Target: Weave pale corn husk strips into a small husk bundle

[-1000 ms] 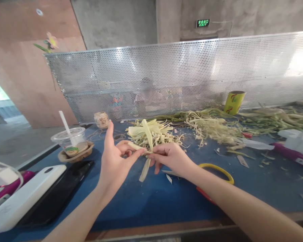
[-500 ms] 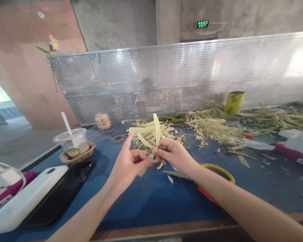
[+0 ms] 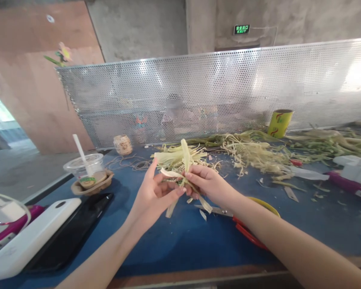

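Pale green plant-leaf strips [image 3: 185,154], apparently dried husk, cross between my two hands above the blue table. My left hand [image 3: 156,190] is closed in a pinch on them, thumb against fingers. On the other side my right hand [image 3: 206,182] pinches the strips near where they cross. One strip stands upright, another points left, and ends hang below the fingers. Beneath my right forearm lie scissors [image 3: 249,233] with red and yellow handles, partly covered by the arm. A heap of pale strips [image 3: 174,156] lies just behind my hands.
Left are a plastic cup with straw [image 3: 86,168] in a cardboard holder, a white power bank [image 3: 39,233] and a black phone [image 3: 72,230]. More husk [image 3: 255,154] lies right, near a yellow tube [image 3: 279,123]. A perforated metal screen [image 3: 198,92] stands behind the table.
My right hand has shifted slightly. The left-pointing strip has dropped lower and flatter, the upright one leans a little left, and the hanging ends show more below my fingers.
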Available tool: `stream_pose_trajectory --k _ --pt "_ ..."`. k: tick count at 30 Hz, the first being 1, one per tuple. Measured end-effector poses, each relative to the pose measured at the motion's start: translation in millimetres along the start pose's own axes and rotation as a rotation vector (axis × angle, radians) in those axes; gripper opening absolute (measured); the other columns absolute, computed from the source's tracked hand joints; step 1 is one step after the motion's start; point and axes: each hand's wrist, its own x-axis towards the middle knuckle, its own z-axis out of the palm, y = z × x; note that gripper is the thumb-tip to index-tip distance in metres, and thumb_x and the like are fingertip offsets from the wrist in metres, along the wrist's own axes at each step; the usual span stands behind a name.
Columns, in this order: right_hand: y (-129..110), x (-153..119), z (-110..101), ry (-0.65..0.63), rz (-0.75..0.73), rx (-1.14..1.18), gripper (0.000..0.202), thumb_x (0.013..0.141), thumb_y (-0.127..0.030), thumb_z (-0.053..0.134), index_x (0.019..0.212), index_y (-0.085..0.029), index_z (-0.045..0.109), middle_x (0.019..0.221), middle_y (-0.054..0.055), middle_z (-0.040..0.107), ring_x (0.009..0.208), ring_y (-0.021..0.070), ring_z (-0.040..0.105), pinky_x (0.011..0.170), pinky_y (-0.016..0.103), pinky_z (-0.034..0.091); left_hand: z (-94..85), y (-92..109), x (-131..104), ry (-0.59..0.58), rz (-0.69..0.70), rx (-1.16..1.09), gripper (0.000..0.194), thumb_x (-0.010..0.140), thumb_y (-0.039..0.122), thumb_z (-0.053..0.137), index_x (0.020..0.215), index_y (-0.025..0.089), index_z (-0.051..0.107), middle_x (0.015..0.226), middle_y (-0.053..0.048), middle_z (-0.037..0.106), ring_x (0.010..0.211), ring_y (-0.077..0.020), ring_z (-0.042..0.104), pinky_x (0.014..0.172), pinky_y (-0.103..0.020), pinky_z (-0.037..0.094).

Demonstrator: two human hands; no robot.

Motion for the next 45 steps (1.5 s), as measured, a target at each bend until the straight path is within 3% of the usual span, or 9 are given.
stream_pose_trajectory --k 4,10,15,20,24,30,36,42,45 --pt "-2.0 -2.9 5.4 -0.020 -0.049 -0.048 0.027 0.077 -0.040 0.060 0.083 -0.019 0.045 0.047 -0.009 0.053 0.039 0.0050 0.046 0.041 0.017 0.038 3.4 1.3 0.8 0.053 0.029 0.029 0.105 0.063 0.022 0.074 0.142 0.024 0.006 0.090 -0.003 0.068 0.064 -0.0136 0.063 0.058 -0.025 0.051" --pt "-3.6 -5.3 8.5 -0.029 -0.058 -0.066 0.024 0.081 -0.038 0.054 0.083 -0.019 0.040 0.048 -0.009 0.053 0.039 0.0048 0.045 0.043 0.018 0.038 1.4 -1.2 2.8 -0.012 0.052 0.000 0.098 0.071 0.021 0.069 0.143 0.020 0.003 0.073 -0.002 0.069 0.063 -0.0148 0.063 0.058 -0.027 0.050" --pt "-7.2 -6.0 9.4 0.001 -0.025 -0.131 0.026 0.075 -0.034 0.063 0.088 -0.017 0.048 0.047 -0.010 0.050 0.042 0.0040 0.042 0.044 0.017 0.036 -1.3 -3.1 4.8 0.096 0.138 0.014 0.105 0.063 0.020 0.075 0.142 0.021 0.007 0.075 -0.001 0.068 0.054 -0.0109 0.058 0.044 -0.019 0.045" --pt "-8.0 -3.5 9.2 0.070 0.009 -0.161 0.031 0.064 -0.035 0.072 0.073 -0.016 0.048 0.049 -0.008 0.050 0.045 0.0051 0.045 0.044 0.018 0.036 0.1 -4.6 6.5 0.076 0.124 0.032 0.098 0.068 0.025 0.071 0.142 0.017 0.009 0.065 0.001 0.064 0.051 -0.0111 0.056 0.040 -0.019 0.044" --pt "-7.1 -5.5 9.7 0.035 -0.027 -0.166 0.026 0.073 -0.028 0.063 0.087 -0.018 0.043 0.053 -0.008 0.051 0.046 0.0060 0.044 0.046 0.020 0.034 2.7 -4.8 5.6 0.014 0.054 -0.001 0.099 0.068 0.025 0.071 0.142 0.017 0.006 0.081 -0.004 0.067 0.058 -0.0133 0.060 0.043 -0.022 0.048" --pt "-6.7 -11.7 9.0 -0.109 -0.087 -0.136 0.036 0.079 -0.010 0.049 0.106 -0.021 0.029 0.066 -0.006 0.054 0.055 0.0080 0.045 0.054 0.023 0.034 2.9 0.1 -2.0 0.002 0.125 0.068 0.109 0.063 0.020 0.075 0.142 0.027 0.000 0.096 -0.007 0.070 0.055 -0.0141 0.063 0.053 -0.028 0.053" --pt "-9.8 -12.1 4.8 -0.119 -0.063 -0.294 0.025 0.089 -0.025 0.042 0.110 -0.021 0.029 0.060 -0.007 0.050 0.055 0.0088 0.044 0.056 0.024 0.036 0.4 -2.1 -6.7 0.023 0.238 0.228 0.110 0.066 0.022 0.072 0.142 0.030 -0.007 0.074 0.001 0.071 0.058 -0.0172 0.066 0.058 -0.029 0.054" --pt "-15.7 -12.9 -0.6 -0.141 -0.067 -0.366 0.026 0.086 -0.018 0.045 0.109 -0.020 0.034 0.056 -0.009 0.043 0.053 0.0079 0.039 0.054 0.022 0.033 -0.4 1.8 -3.2 -0.024 0.149 0.159 0.111 0.067 0.019 0.071 0.141 0.027 -0.012 0.067 0.003 0.069 0.055 -0.0126 0.062 0.052 -0.022 0.051" --pt "-12.7 -11.0 -3.5 -0.150 -0.084 -0.440 0.019 0.084 -0.024 0.049 0.102 -0.019 0.044 0.059 -0.007 0.044 0.054 0.0079 0.041 0.053 0.022 0.033 -3.5 3.1 1.9 -0.039 0.106 0.119 0.113 0.069 0.021 0.070 0.140 0.023 -0.018 0.070 0.000 0.070 0.055 -0.0136 0.063 0.049 -0.022 0.050"
